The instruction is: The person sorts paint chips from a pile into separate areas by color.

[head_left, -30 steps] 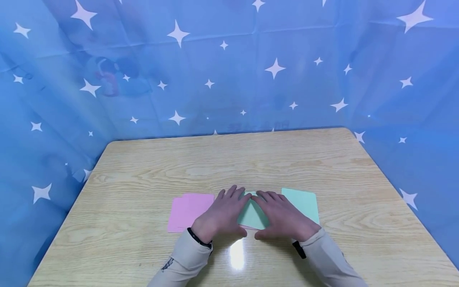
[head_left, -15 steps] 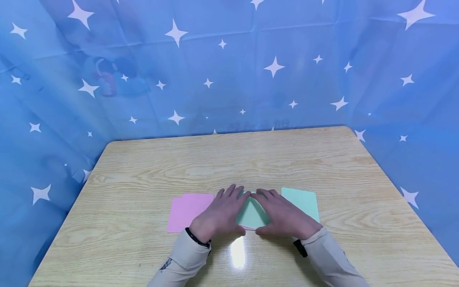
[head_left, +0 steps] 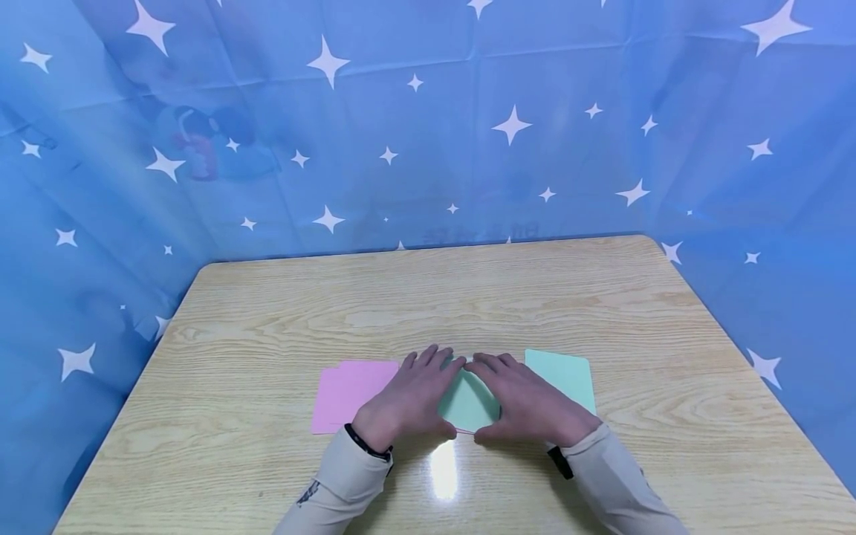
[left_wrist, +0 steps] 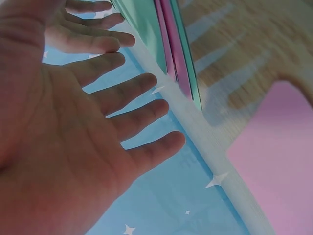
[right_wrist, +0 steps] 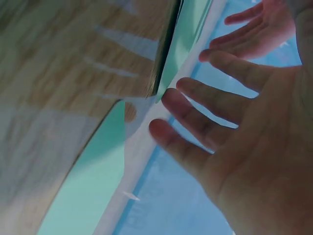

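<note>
Mint-green and pink cards lie in a small loose pile (head_left: pixel 470 401) between the two hands, a mint one on top. From the left, my left hand (head_left: pixel 414 394) borders the pile with fingers extended and spread. My right hand (head_left: pixel 528 401) mirrors it, its fingers nearly straight and its index fingertip close to the left one at the far side. In the left wrist view the layered cards (left_wrist: pixel 168 49) lean at an angle, apart from the left fingers (left_wrist: pixel 151 152). Fingertips of the right hand (right_wrist: pixel 234 112) come right at the pile's edge (right_wrist: pixel 183 49) in the right wrist view.
Overlapping pink cards (head_left: pixel 354 390) lie flat left of the left hand. A mint-green card (head_left: pixel 565 375) lies to the right, partly behind the right hand. The wood-grain table (head_left: pixel 428 305) ends at a blue starred cloth (head_left: pixel 428 148) hanging behind.
Both hands stay almost in place around the pile, the right one a touch further left. The top mint card has slid slightly left and nearer the person.
</note>
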The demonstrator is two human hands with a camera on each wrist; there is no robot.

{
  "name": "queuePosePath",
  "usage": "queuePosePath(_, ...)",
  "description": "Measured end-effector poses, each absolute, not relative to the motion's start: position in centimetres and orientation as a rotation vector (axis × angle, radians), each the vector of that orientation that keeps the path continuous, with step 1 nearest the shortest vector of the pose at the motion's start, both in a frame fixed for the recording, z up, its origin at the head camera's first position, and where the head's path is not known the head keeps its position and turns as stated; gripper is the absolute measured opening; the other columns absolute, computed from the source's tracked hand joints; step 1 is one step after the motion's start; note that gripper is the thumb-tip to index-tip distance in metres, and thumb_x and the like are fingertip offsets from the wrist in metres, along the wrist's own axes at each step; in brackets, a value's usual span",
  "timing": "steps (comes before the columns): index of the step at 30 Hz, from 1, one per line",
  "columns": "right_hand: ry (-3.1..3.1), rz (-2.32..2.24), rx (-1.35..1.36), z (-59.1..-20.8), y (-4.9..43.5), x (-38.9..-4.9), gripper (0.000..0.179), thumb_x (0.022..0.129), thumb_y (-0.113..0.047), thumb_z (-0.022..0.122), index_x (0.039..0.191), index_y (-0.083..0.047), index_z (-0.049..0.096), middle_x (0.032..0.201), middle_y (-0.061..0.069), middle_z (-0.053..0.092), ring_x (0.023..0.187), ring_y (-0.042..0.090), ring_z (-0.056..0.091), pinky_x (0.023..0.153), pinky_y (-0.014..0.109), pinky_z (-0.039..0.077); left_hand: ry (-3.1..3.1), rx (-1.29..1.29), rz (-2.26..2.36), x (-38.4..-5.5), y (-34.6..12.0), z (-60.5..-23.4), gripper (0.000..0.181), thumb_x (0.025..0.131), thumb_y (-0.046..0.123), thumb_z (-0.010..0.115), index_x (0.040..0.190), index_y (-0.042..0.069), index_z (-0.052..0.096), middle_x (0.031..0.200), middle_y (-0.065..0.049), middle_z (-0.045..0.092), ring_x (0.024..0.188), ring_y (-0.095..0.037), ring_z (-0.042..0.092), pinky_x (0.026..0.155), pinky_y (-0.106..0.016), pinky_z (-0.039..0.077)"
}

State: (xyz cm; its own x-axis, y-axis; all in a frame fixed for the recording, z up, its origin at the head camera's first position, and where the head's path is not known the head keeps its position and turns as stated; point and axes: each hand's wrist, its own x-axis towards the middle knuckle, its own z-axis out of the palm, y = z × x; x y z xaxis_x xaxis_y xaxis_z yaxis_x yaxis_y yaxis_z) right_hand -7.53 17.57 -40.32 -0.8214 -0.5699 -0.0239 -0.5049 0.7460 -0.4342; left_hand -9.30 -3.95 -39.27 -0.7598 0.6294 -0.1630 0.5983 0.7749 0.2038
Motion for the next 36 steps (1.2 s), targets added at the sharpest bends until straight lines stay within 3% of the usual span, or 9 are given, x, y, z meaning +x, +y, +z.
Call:
queuePosePath(4, 2.811, -0.553, -0.881, -40.3, 17.7, -7.4, 0.096, 0.066, -0.043, 0.092, 0.147, -0.011, 0.05, 0.147, 0.009, 0.051, 0.124, 0.031, 0.052, 0.097, 0.053, 0.048, 2.749, 0.971, 0.21, -9.2, -3.9, -39.3, 0.103, 0.072, 0.049, 0.091, 0.154, 0.013, 0.041, 0.152, -0.01, 0.048, 0.145, -0.036, 0.041, 0.116, -0.057, 0.037)
queuePosePath(10, 2.815, -0.547, -0.903, -40.3, 18.0, -7.4, 0.091, 0.069, -0.038, 0.09, 0.146, -0.012, 0.05, 0.147, 0.009, 0.05, 0.122, 0.03, 0.052, 0.093, 0.049, 0.049, 2.749, 0.967, 0.224, -9.2, -3.8, -39.2, 0.102, 0.071, 0.048, 0.092, 0.154, 0.013, 0.042, 0.147, -0.007, 0.052, 0.143, -0.035, 0.043, 0.116, -0.057, 0.037)
queuePosePath(20, 2.81, -0.661, -0.972, -40.0, 18.3, -7.6, 0.087, 0.07, -0.037, 0.091, 0.144, -0.013, 0.052, 0.135, -0.001, 0.059, 0.122, 0.021, 0.051, 0.094, 0.041, 0.05, 2.715, 0.947, 0.262, -9.4, -4.2, -38.9, 0.105, 0.073, 0.05, 0.09, 0.157, 0.015, 0.038, 0.156, -0.009, 0.043, 0.149, -0.033, 0.035, 0.119, -0.054, 0.035)
queuePosePath(29, 2.853, -0.592, -0.917, -38.7, 18.5, -7.6, 0.083, 0.075, -0.055, 0.085, 0.141, -0.015, 0.056, 0.153, 0.007, 0.048, 0.139, 0.03, 0.044, 0.108, 0.05, 0.043, 2.73, 0.993, 0.4, -9.6, -4.7, -38.2, 0.09, 0.074, 0.047, 0.09, 0.147, 0.014, 0.051, 0.154, -0.011, 0.044, 0.143, -0.028, 0.041, 0.117, -0.047, 0.038)
queuePosePath(36, 2.875, -0.563, -0.878, -37.7, 19.4, -7.6, 0.09, 0.073, -0.058, 0.086, 0.144, -0.013, 0.054, 0.157, 0.01, 0.044, 0.141, 0.031, 0.042, 0.105, 0.048, 0.048, 2.745, 1.044, 0.525, -9.6, -3.6, -38.0, 0.084, 0.076, 0.058, 0.085, 0.144, 0.019, 0.055, 0.151, -0.011, 0.046, 0.134, -0.029, 0.049, 0.109, -0.05, 0.045)
